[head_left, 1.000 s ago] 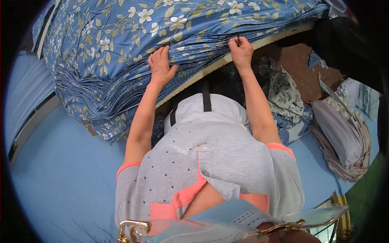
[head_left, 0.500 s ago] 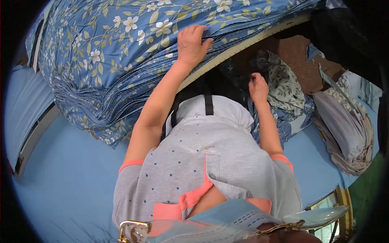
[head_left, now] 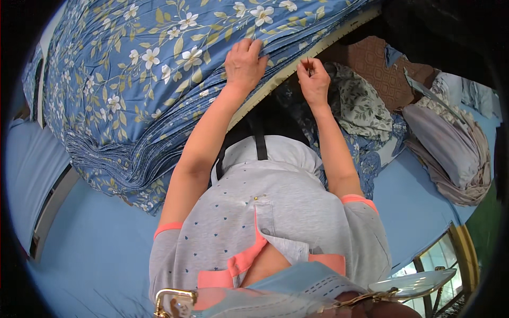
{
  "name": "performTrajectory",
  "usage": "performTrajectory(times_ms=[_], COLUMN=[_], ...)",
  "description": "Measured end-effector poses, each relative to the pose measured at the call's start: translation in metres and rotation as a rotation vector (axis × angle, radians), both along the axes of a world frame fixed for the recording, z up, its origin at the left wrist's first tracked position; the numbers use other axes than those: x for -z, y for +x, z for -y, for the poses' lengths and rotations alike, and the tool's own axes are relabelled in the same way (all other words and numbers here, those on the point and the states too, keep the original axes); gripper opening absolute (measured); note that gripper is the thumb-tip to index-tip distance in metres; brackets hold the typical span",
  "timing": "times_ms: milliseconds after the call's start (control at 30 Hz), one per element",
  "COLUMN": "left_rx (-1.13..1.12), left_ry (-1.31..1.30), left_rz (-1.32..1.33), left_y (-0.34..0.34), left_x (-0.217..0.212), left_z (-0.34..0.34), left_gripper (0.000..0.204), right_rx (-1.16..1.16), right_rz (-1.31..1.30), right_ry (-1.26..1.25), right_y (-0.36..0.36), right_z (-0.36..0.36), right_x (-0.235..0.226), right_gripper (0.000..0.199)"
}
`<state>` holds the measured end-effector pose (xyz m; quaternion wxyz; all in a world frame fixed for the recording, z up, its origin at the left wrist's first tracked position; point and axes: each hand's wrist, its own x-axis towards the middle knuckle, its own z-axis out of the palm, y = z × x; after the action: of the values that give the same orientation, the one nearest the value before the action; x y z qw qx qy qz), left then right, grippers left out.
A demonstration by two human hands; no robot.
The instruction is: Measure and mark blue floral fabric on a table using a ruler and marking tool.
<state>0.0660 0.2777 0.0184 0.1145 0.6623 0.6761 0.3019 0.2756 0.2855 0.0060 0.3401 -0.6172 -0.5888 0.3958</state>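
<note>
Blue floral fabric stack (head_left: 143,90): ahead, top cut off by the view; long folds run lower left to upper right along cream marked strip (head_left: 279,80).
Left hand (head_left: 245,65): on stack; cannot tell whether fingers grasp cloth.
Right hand (head_left: 314,84): fingertips pinching small dark item (head_left: 310,71), mostly hidden.

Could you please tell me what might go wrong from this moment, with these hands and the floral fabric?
The small dark item in the right hand's grip might snag the floral fabric if it touches it, or, if dropped, get lost near the crumpled leaf-print cloth. The left hand rests on the layered folds, so a sideways push could perhaps misalign them.
</note>
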Motion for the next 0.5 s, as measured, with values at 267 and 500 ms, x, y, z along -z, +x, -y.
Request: performTrajectory(times_ms=[267, 500], left_rx=[-0.235, -0.342], left_ry=[-0.655, -0.821], left_rz=[0.591, 1.224], left_y=[-0.029, -0.059], left_x=[0.024, 0.07], left_z=[-0.031, -0.034], left_gripper=[0.03, 0.036], right_rx=[0.124, 0.207], right_rz=[-0.29, -0.447], right_ry=[-0.13, -0.196], right_y=[-0.01, -0.004], right_z=[-0.025, -0.053], right_x=[0.008, 0.009], right_gripper=[0.015, 0.012])
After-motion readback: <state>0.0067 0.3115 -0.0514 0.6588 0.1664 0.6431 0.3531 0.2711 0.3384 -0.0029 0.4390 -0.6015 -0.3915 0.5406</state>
